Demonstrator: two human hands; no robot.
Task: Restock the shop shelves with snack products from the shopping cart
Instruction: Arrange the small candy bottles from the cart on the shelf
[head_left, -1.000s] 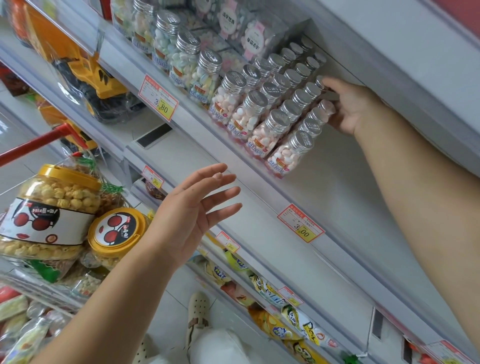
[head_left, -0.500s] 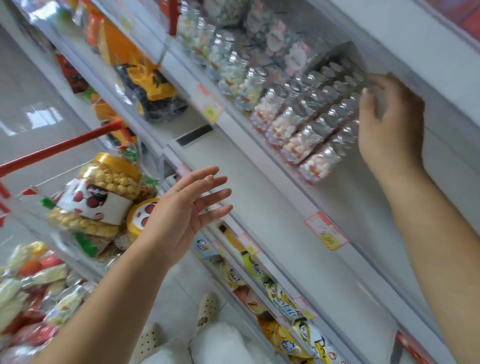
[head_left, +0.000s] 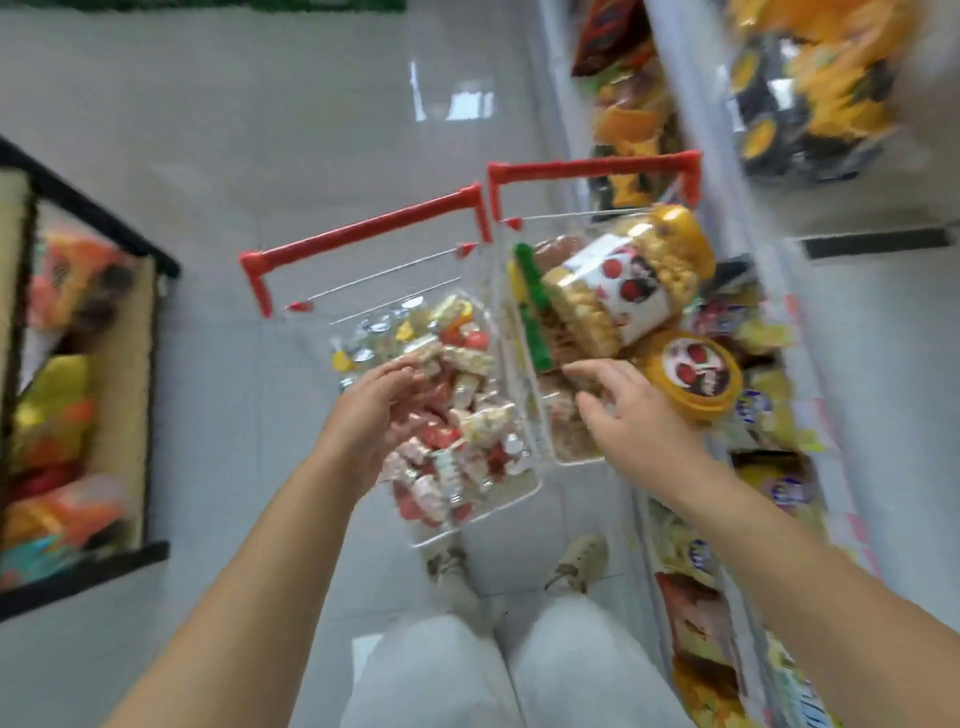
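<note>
Two clear cart baskets with red handles stand on the floor in front of me. The left basket (head_left: 519, 493) holds several small wrapped snacks and little silver-capped jars. The right basket (head_left: 524, 322) holds a big jar of puffed snacks with a yellow lid (head_left: 623, 291) lying on its side, and a second yellow-lidded jar (head_left: 696, 374). My left hand (head_left: 374, 410) hovers open over the left basket's snacks. My right hand (head_left: 628, 415) reaches open toward the right basket, near the jars. The picture is blurred by motion.
White shop shelves (head_left: 872, 322) run along the right with yellow snack bags (head_left: 779, 478) on the low tiers and toy packs above. A black-framed rack of goods (head_left: 78, 364) stands at left. My feet (head_left: 571, 561) stand on grey floor behind the baskets.
My view swung from the upper shelf down to the baskets. My right hand left the row of candy jars and came down by the right basket; my left hand dropped over the left basket.
</note>
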